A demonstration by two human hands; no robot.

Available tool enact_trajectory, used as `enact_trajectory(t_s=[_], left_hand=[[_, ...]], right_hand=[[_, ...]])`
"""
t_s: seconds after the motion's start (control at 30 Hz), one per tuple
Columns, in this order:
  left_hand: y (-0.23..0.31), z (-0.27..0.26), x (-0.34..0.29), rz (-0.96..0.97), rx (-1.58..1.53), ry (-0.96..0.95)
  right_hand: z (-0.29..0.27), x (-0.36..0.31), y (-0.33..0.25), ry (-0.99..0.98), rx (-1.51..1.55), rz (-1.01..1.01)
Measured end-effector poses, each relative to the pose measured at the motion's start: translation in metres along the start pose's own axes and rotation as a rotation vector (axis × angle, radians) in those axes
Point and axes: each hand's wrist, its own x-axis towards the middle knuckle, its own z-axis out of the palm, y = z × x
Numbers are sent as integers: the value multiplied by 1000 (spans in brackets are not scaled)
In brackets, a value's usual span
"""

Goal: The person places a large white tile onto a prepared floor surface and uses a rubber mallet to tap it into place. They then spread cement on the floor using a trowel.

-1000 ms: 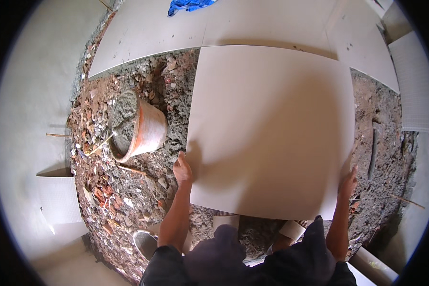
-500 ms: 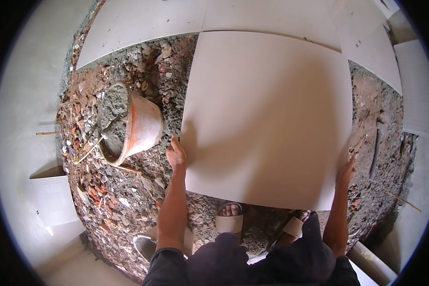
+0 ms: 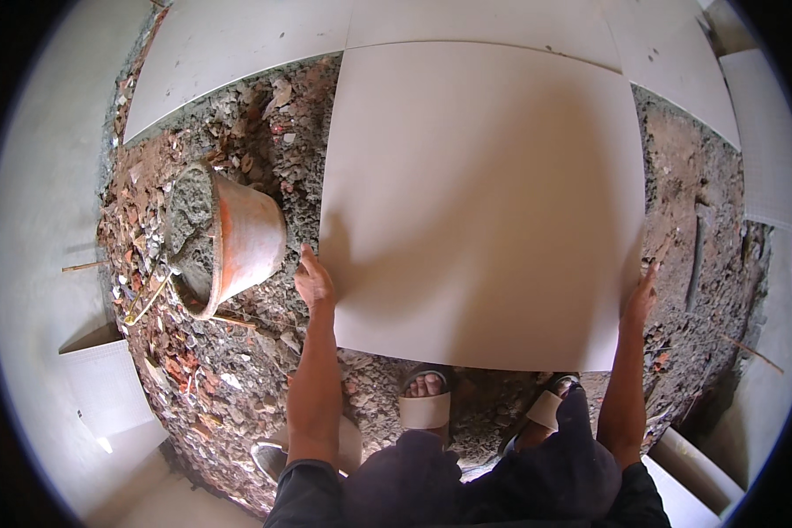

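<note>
A large pale square tile (image 3: 484, 211) lies in front of me, its far edge up against the tiles beyond it. My left hand (image 3: 314, 280) is at the tile's left edge, thumb pointing away from me and the other fingers hidden under it. On the opposite edge, my right hand (image 3: 641, 295) grips the tile near its front right part. Soft shadows fall across the tile's smooth top. To the left of my left hand, a tilted bucket (image 3: 252, 238) holds grey wet mortar (image 3: 191, 207).
Pale tiles (image 3: 255, 40) form a row at the far side. Rubble and broken brick (image 3: 211, 378) cover the ground on the left; brown earth (image 3: 673, 202) shows on the right. My sandalled foot (image 3: 425, 400) stands just before the tile. A dark rod (image 3: 695, 264) lies at right.
The whole view has turned slightly, so the tile, bucket and far tiles sit further left in the picture. Both hands keep their places on the tile's edges.
</note>
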Motion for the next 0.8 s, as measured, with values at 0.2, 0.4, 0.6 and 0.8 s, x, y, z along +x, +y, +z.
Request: enact_trajectory(t_s=[0.2,0.4,0.6,0.8], left_hand=[[-11,7,10,20,65,4],[-19,10,13,62,368,186],[-16,8,12,152,198,86],[-2,11,-1,65,167,82]], right_hand=[[7,6,3,6,37,-1],[10,11,13,30,-43,34],[13,15,17,17,-180,-34],[14,7,7,7,-173,-61]])
